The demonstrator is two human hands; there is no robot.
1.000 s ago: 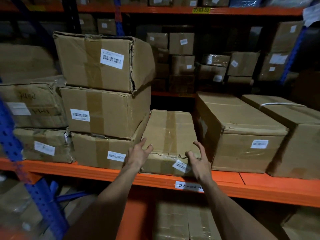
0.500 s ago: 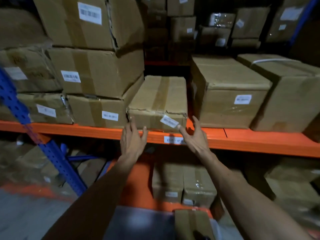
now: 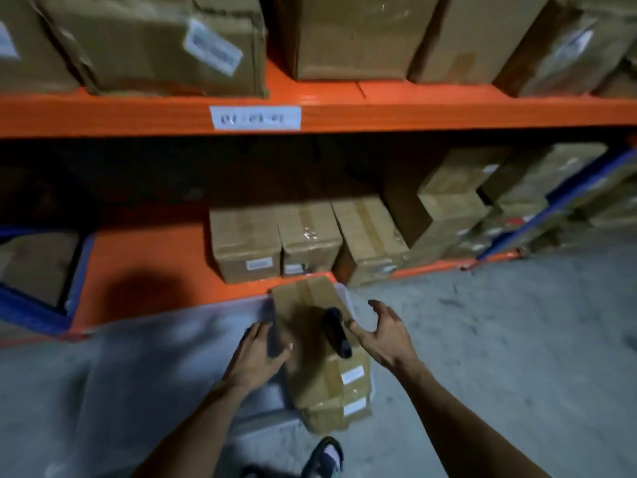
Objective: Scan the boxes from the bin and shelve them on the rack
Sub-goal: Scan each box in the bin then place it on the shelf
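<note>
Your left hand touches the top box with fingers spread; your right hand, fingers spread, hovers just beside the black scanner on it.

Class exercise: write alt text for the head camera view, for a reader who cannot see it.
Two bare hands reach down to a stack of taped cardboard boxes in a pale bin: the left hand rests against the top box's left side, and the right hand is open beside a black scanner lying on top. Behind stands an orange rack loaded with boxes.
</note>
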